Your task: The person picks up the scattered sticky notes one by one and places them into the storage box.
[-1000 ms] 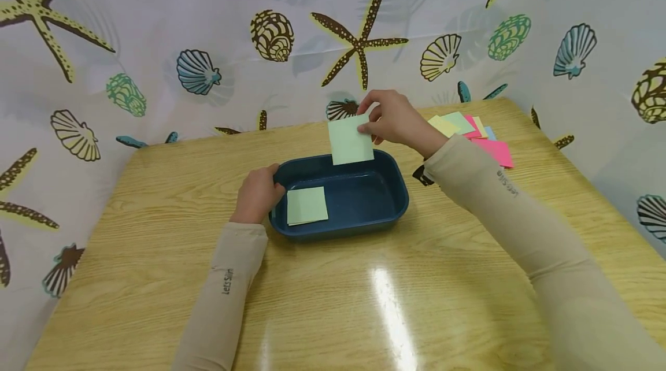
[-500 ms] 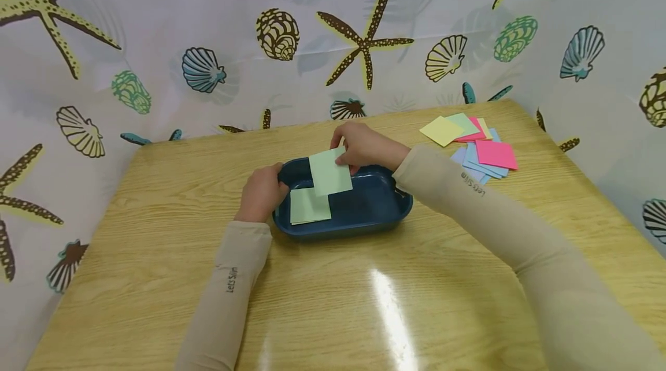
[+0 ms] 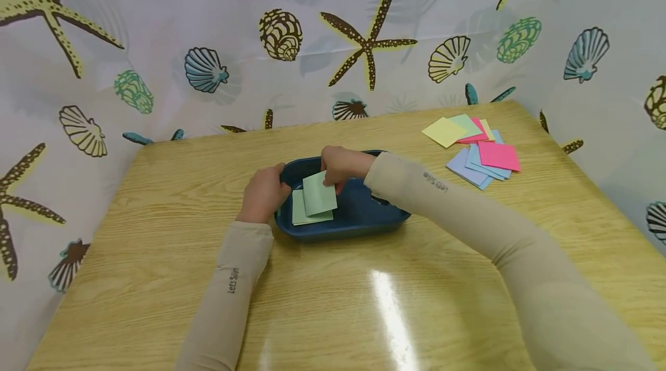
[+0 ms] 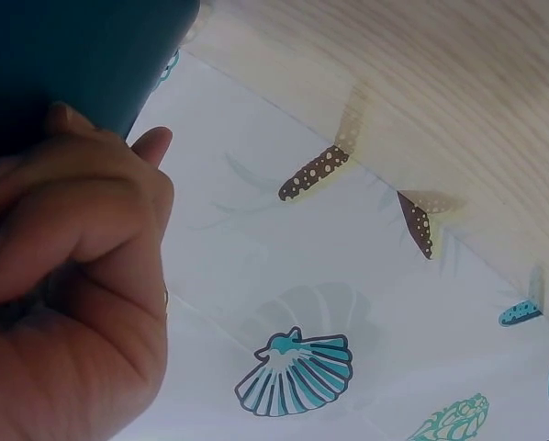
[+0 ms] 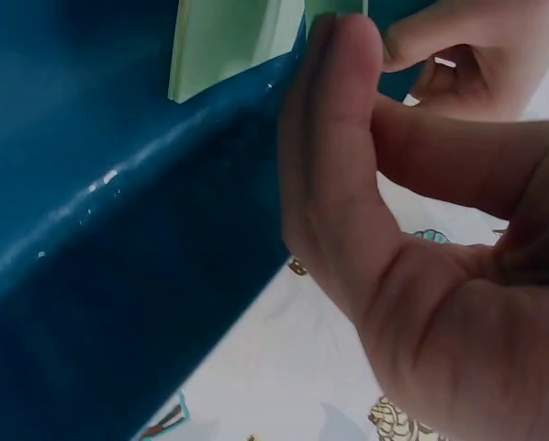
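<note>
A dark blue rectangular tray (image 3: 359, 231) stands on the wooden table. My left hand (image 3: 262, 195) grips its left rim; in the left wrist view that hand (image 4: 72, 276) is beside the tray wall (image 4: 82, 55). Between thumb and fingers, my right hand (image 3: 339, 166) pinches a pale green sticky note (image 3: 319, 195) inside the tray. The held note is tilted over a stack of pale green sticky notes (image 3: 298, 209) at the tray's left end and partly covers it. In the right wrist view, green paper (image 5: 229, 46) shows beyond the right hand's fingertips.
Loose sticky notes lie at the table's back right: yellow (image 3: 444, 132), green (image 3: 465, 123), pink (image 3: 499, 155) and blue-lilac (image 3: 465, 167), overlapping. A shell-patterned cloth (image 3: 234, 24) hangs behind the wooden table (image 3: 208, 186) and along its sides.
My right hand has moved down and left into the tray, bringing the green note from above the back rim to over the stack. My left hand keeps its grip on the rim.
</note>
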The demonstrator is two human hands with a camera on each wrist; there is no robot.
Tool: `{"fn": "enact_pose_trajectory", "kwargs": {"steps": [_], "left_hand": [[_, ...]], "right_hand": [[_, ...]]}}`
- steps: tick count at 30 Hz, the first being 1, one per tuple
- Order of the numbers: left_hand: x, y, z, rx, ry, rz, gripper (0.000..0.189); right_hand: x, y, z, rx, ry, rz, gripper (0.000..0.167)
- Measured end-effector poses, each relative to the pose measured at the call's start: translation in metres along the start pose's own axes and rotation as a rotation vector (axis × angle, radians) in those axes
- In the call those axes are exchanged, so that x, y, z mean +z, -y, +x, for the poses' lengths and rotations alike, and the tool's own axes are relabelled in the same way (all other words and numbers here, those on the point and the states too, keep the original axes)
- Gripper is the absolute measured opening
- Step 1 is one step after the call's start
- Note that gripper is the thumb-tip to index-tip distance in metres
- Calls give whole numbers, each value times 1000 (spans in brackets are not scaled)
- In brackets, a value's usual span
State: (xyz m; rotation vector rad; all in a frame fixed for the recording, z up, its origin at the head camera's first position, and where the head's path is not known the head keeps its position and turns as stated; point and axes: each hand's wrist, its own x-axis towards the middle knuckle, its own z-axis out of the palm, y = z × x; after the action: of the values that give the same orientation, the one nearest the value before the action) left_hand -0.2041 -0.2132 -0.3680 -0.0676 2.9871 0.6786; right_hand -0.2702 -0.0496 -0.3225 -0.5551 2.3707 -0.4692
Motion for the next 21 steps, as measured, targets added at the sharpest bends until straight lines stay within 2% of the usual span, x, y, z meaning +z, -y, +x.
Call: {"fn": "enact_pose_trajectory", "kwargs": {"steps": [4, 12, 21], "left_hand": [[1, 0, 0, 1, -7, -2, 53], [0, 0, -1, 4, -6, -6, 51], [0, 0, 0, 4, -9, -14, 53]], "right_hand": [[3, 3, 7, 31, 16, -11, 35], [7, 6, 11, 4, 60, 35, 38], [12, 10, 16, 3, 76, -4, 38]]}}
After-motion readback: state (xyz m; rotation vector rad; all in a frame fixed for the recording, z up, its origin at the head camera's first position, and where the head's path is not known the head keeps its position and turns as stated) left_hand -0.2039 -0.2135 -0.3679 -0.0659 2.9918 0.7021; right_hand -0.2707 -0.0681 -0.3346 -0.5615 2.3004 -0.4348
